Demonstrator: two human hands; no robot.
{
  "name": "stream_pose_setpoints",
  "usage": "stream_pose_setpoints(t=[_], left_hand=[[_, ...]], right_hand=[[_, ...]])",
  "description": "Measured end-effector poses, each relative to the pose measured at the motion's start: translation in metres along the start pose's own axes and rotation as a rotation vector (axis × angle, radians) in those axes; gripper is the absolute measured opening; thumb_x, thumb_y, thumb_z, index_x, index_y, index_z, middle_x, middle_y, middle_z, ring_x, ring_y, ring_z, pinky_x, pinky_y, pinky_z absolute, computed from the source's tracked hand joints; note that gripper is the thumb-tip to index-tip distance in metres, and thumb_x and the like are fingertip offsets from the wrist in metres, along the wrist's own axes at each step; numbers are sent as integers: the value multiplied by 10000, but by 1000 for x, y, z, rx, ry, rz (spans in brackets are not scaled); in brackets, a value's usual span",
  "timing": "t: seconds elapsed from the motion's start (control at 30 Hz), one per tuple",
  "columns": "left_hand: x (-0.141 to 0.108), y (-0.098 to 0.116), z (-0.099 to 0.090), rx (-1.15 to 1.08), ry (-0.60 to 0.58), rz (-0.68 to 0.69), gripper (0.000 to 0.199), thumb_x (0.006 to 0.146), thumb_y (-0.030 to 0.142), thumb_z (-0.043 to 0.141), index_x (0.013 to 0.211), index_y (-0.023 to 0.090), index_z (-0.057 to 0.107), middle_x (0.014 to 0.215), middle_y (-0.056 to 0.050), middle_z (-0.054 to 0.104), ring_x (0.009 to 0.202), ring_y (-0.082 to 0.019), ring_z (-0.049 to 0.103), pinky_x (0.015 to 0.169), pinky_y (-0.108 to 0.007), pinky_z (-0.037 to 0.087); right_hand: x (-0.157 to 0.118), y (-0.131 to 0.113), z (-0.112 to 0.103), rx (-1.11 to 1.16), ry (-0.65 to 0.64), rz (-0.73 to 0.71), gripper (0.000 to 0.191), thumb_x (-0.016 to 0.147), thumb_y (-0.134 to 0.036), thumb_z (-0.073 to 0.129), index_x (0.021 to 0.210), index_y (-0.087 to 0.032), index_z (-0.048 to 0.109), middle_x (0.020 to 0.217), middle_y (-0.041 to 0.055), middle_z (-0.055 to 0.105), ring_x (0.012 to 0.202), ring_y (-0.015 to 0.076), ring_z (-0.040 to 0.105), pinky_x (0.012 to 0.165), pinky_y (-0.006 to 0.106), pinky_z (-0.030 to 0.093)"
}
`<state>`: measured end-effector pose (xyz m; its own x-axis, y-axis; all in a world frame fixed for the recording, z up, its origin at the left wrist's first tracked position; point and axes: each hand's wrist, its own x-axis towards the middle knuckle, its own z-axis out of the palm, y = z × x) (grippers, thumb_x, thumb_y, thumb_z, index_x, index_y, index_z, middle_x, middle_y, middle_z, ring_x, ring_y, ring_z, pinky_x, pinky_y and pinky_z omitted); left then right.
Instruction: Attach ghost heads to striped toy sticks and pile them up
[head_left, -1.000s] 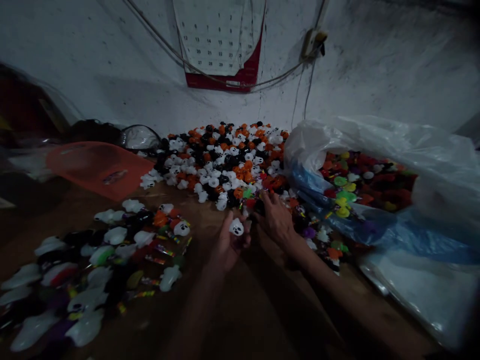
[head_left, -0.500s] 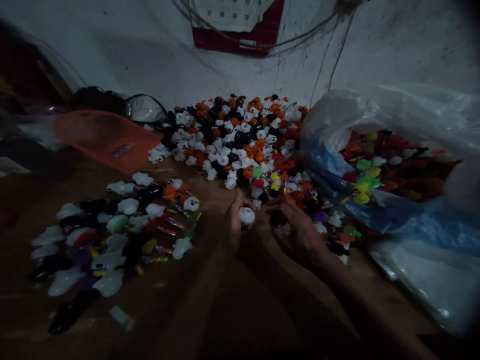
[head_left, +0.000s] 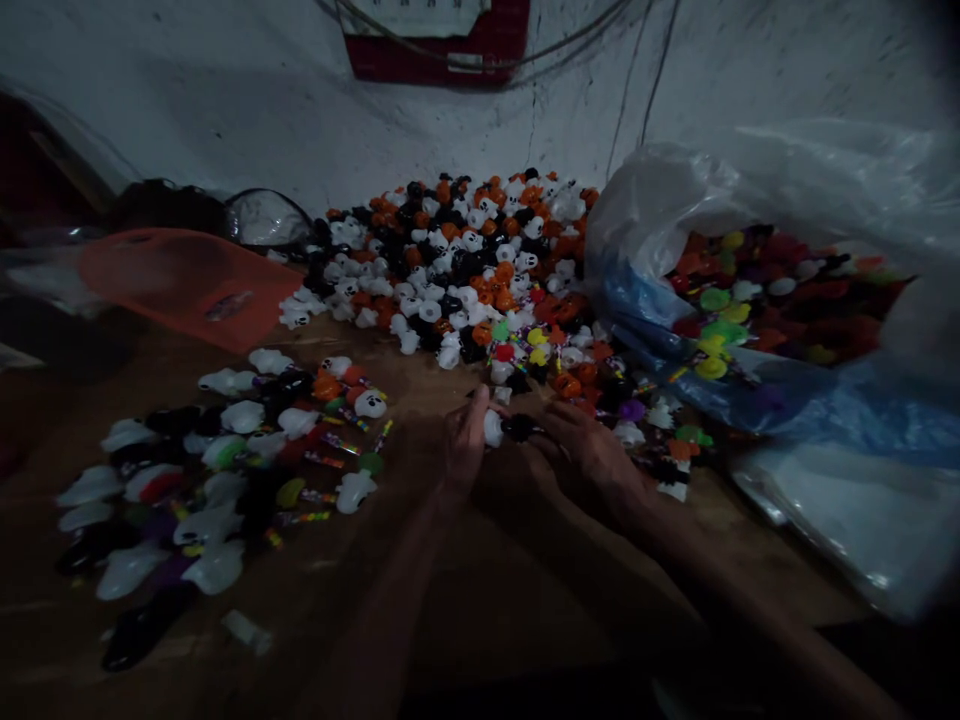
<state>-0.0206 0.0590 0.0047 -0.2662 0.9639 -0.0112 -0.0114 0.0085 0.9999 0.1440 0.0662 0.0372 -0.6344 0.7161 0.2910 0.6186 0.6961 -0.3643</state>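
Observation:
My left hand (head_left: 463,445) grips a small white ghost-face toy (head_left: 493,428) at the middle of the wooden table (head_left: 487,600). My right hand (head_left: 592,460) holds a small black piece (head_left: 519,428) pressed against that white toy. Both hands meet just in front of a big heap of white, black and orange toy heads (head_left: 457,260). A spread of larger white, black and coloured toys (head_left: 217,470) lies to the left of my left hand.
A clear plastic bag (head_left: 757,290) full of coloured pieces lies at the right. An orange tray (head_left: 187,285) leans at the back left beside dark containers. A red-edged calendar (head_left: 435,40) and cables hang on the white wall.
My right hand drew back from the heap with a black piece and brought it against the white toy in my left hand. The view tilted downward.

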Motion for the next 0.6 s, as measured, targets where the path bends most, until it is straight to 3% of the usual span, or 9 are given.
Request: stream_pose_setpoints(t=[0.17, 0.3, 0.43, 0.6], left_hand=[[4, -12, -3, 169, -55, 74, 473, 894, 464, 349, 636, 195, 641, 616, -24, 607, 611, -150, 548, 604, -248, 395], [5, -20, 1, 242, -59, 99, 441, 907, 443, 325, 691, 209, 631, 686, -9, 622, 656, -143, 552, 633, -247, 384], [-3, -13, 9, 301, -21, 103, 380, 907, 397, 323, 683, 192, 552, 683, -11, 569, 672, -143, 524, 648, -248, 374], [-16, -9, 15, 405, -204, 258, 332, 922, 329, 280, 705, 192, 492, 654, -17, 533, 634, -144, 511, 623, -258, 357]], right_hand=[[-2, -4, -3, -240, -58, -31, 243, 949, -243, 369, 970, -165, 598, 820, 45, 564, 673, 128, 512, 511, 239, 333], [-5, -3, -7, -284, -64, -135, 285, 955, -217, 312, 958, -124, 582, 848, 79, 574, 750, 150, 538, 564, 234, 391], [-13, -6, -9, -329, -226, -61, 214, 900, -107, 353, 997, -127, 542, 897, 83, 587, 726, 144, 547, 548, 233, 400], [-23, -18, -1, -371, -280, -54, 288, 856, -76, 405, 1117, -137, 511, 1032, 112, 599, 806, 169, 574, 604, 262, 437]])
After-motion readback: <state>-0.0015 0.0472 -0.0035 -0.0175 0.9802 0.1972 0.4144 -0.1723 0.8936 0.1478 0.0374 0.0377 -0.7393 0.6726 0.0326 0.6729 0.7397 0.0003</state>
